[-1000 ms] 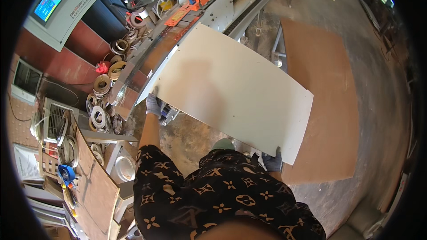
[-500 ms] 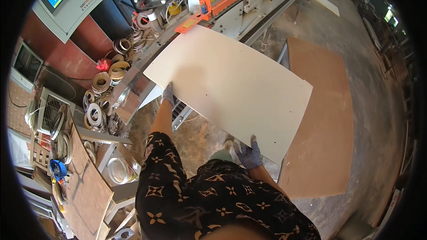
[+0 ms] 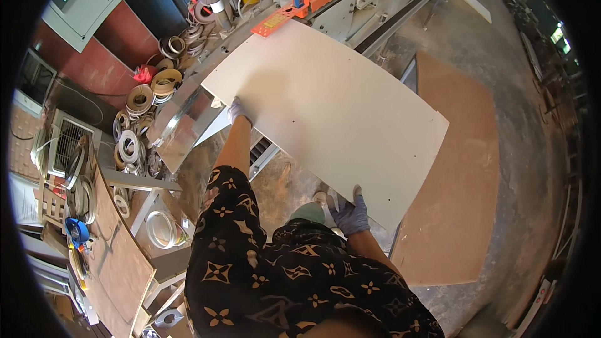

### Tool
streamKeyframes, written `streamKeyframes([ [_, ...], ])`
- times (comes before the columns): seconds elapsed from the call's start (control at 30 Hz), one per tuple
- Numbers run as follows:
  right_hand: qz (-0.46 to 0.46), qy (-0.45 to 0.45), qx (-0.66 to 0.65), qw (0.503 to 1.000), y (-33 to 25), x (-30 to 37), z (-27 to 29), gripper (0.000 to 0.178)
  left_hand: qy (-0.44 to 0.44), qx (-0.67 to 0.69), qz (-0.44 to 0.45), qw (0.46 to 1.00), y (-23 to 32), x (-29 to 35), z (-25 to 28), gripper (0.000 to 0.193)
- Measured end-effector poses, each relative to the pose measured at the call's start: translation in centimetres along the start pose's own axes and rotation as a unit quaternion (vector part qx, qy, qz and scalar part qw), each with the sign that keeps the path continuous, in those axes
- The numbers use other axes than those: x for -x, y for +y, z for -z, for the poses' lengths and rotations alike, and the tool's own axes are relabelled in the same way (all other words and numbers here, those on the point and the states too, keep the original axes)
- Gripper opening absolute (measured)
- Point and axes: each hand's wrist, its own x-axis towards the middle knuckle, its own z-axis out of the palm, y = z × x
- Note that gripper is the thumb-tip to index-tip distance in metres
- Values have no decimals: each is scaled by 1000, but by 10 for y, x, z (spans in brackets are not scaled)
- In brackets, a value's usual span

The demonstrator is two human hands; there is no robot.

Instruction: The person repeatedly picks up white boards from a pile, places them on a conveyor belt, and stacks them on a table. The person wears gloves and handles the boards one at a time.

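Concrete floor (image 3: 523, 125) extended beneath the white panel (image 3: 338, 103), gripped along its near long edge by the left hand (image 3: 238, 111) and right hand (image 3: 352, 214), its long axis running far-left to near-right ahead of both, the left nearer the orange plate (image 3: 273, 24).

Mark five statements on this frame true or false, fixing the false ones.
1. The left hand is at the white panel's near edge. True.
2. The right hand is bare. False: it wears a grey-blue glove.
3. A brown board shows to the right of the white panel. True.
4. The coiled strip rolls are at the picture's right. False: they are at its left.
5. The machine with the orange housing stands beyond the white panel. True.
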Motion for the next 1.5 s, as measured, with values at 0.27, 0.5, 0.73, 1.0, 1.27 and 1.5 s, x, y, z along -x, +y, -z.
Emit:
streamKeyframes([
  [0.27,-12,14,15,1000,-14,-8,-15,37,56,-247,-35,967,52,72,-19,52],
  [0.5,7,40,19,999,-28,-20,-15,36,85,-113,95,985,68,79,-50,53],
  [0.73,15,32,54,998,-64,-60,-42,38,52,191,95,976,72,17,-76,49],
  [1.0,42,-52,98,993,-121,-82,-15,27,-46,-134,-348,927,111,201,-15,49],
  [1.27,61,115,127,983,-148,-94,101,11,115,-476,-347,800,119,135,119,41],
  [1.5,192,261,45,945,-190,-56,200,15,-18,-183,-443,877,134,157,-55,29],
])
